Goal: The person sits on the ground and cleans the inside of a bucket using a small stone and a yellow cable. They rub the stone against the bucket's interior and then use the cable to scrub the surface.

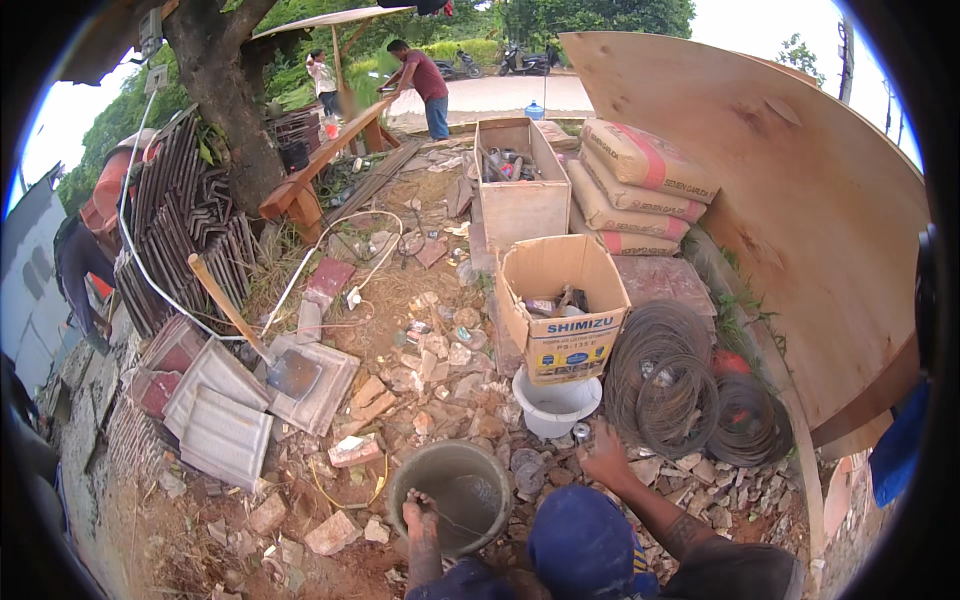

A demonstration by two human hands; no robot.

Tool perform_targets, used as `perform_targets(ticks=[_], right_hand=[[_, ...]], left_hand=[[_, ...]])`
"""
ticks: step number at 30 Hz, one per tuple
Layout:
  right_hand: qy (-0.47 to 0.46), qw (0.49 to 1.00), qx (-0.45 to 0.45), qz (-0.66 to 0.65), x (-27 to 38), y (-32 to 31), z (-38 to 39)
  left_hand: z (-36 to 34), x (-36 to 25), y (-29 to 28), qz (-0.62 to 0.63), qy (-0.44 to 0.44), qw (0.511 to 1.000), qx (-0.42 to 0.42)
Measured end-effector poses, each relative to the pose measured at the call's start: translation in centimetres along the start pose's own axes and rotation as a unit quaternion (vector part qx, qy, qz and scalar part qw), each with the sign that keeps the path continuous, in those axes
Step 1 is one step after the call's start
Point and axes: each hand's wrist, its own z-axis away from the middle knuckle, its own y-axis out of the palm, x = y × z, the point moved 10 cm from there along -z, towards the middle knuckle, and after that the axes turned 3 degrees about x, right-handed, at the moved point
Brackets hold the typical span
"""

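Observation:
My left hand point(420, 512) has curled fingers at the left inner side of a grey bucket point(452, 470) with grey sludge inside; what it grips is unclear, beside a thin line crossing the bucket. My right hand point(603, 458) reaches out with loosely bent fingers apart, near a small metal can point(582, 432) below a white basin point(555, 408). A cardboard box point(555, 300) of mixed items stands behind the basin. Coils of wire point(660, 385) lie just beyond my right hand. A blue rounded cloth shape point(580, 535) sits between my forearms.
Cement sacks point(640, 165), a wooden crate point(522, 205) and a large plywood sheet point(760, 220) stand ahead and right. A shovel point(290, 370), tiles point(220, 415), stacked roof tiles point(180, 230) and rubble point(370, 400) lie left. Co-workers point(420, 85) work behind, others point(85, 260) at far left.

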Motion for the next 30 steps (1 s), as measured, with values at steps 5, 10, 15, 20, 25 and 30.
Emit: perform_targets(ticks=[5,10,15,20,25,30], right_hand=[[-0.142,0.835,0.481,-0.227,19.8,11.4,-1.0],[-0.267,0.807,0.521,0.077,26.7,24.3,2.3],[-0.199,0.880,0.431,0.020,24.3,34.1,1.2],[-0.047,0.857,0.495,-0.138,21.2,36.4,2.8],[-0.146,0.875,0.458,-0.055,23.0,35.4,2.9],[0.041,0.847,0.517,-0.121,22.5,35.3,4.7]], left_hand=[[1.2,1.1,0.0,0.001,0.018,1.000,0.015],[1.8,1.4,0.8,0.109,0.076,0.991,0.015],[2.2,3.3,2.2,0.107,0.061,0.991,0.058],[3.7,2.4,1.4,0.061,0.048,0.996,0.048],[2.7,3.0,0.6,0.108,0.010,0.994,0.021],[5.1,1.4,1.8,0.017,0.003,0.999,0.047]])
